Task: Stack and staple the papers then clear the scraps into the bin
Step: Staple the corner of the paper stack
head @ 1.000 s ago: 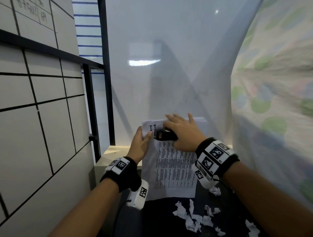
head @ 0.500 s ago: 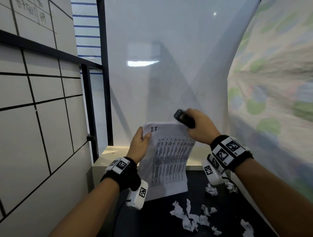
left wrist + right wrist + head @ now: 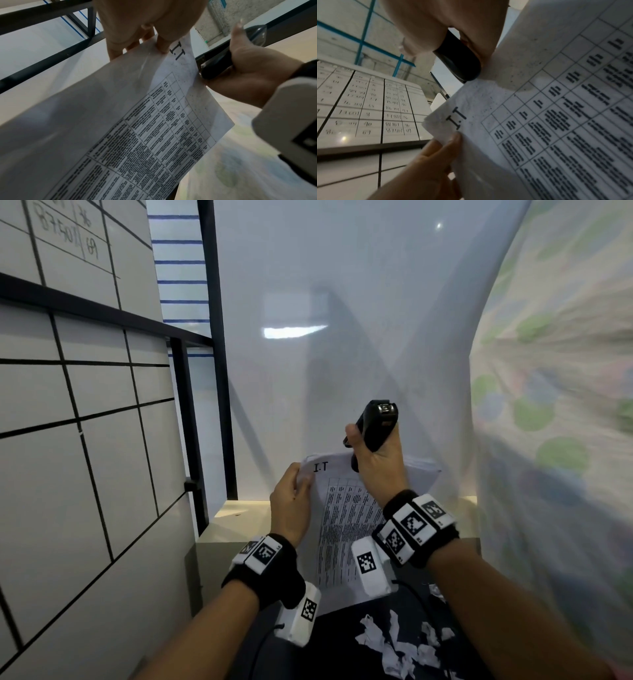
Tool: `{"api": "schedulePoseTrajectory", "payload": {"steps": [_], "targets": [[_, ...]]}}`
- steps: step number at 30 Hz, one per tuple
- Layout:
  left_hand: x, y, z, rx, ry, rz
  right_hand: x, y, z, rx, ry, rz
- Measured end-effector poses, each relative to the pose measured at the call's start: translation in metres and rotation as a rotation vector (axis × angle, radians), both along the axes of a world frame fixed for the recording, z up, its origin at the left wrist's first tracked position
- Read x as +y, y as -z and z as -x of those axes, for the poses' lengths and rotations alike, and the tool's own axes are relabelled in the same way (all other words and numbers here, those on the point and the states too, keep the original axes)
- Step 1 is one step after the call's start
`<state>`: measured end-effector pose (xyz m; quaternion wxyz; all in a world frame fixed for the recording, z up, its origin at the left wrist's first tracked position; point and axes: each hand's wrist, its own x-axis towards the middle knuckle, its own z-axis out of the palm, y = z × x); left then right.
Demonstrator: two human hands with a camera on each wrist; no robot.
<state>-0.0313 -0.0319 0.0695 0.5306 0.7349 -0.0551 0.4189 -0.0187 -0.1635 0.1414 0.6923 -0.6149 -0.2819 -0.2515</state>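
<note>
A stack of printed papers headed "I.T" stands upright in front of me, lifted off the dark table. My left hand pinches its top left corner, thumb on the front. My right hand grips a black stapler at the papers' top edge, right of the heading, its far end pointing up. In the left wrist view the stapler meets the papers at their edge. Torn white paper scraps lie on the table below.
A white board with black grid lines and a black metal frame stand on the left. A patterned cloth hangs at the right. A pale ledge runs behind the dark table.
The papers have been lifted from lying flat to upright. My right hand has carried the stapler from the top left corner up and right, then turned it on end at the top edge.
</note>
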Motion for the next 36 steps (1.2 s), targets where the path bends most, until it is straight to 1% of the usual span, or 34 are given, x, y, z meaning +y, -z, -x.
{"api": "schedulePoseTrajectory", "payload": {"steps": [4, 7, 9, 12, 14, 18, 22, 23, 26, 30, 33, 36], "targets": [[-0.003, 0.001, -0.001, -0.081, -0.016, -0.037, -0.001, 0.002, 0.003, -0.044, 0.015, 0.059], [-0.007, 0.000, 0.000, -0.090, 0.006, -0.024, 0.000, 0.001, 0.003, -0.037, 0.022, 0.051], [-0.010, -0.001, 0.002, -0.088, 0.040, -0.029, 0.000, 0.001, 0.001, -0.039, 0.025, 0.081], [-0.017, -0.001, 0.006, -0.102, 0.098, -0.027, 0.002, 0.000, 0.003, -0.081, 0.046, 0.134], [-0.019, -0.001, 0.007, -0.105, 0.108, -0.045, 0.006, 0.001, 0.004, -0.097, 0.078, 0.118], [-0.023, 0.002, 0.009, 0.018, 0.083, -0.152, 0.018, 0.000, 0.002, -0.070, 0.159, -0.003], [-0.027, 0.004, 0.016, 0.078, 0.141, -0.204, 0.023, -0.003, 0.001, -0.040, 0.234, -0.086], [-0.028, 0.003, 0.017, 0.120, 0.148, -0.221, 0.023, -0.003, 0.001, -0.030, 0.241, -0.102], [-0.026, 0.006, 0.016, 0.189, 0.095, -0.236, 0.021, -0.004, 0.002, 0.013, 0.214, -0.110], [-0.024, 0.008, 0.013, 0.150, 0.064, -0.159, 0.016, -0.005, 0.007, 0.088, 0.134, -0.123], [-0.026, 0.008, 0.012, 0.136, 0.028, -0.191, 0.015, -0.008, 0.012, 0.110, 0.047, -0.164], [-0.028, 0.006, 0.012, 0.118, 0.042, -0.190, 0.014, -0.010, 0.015, 0.087, 0.028, -0.173]]}}
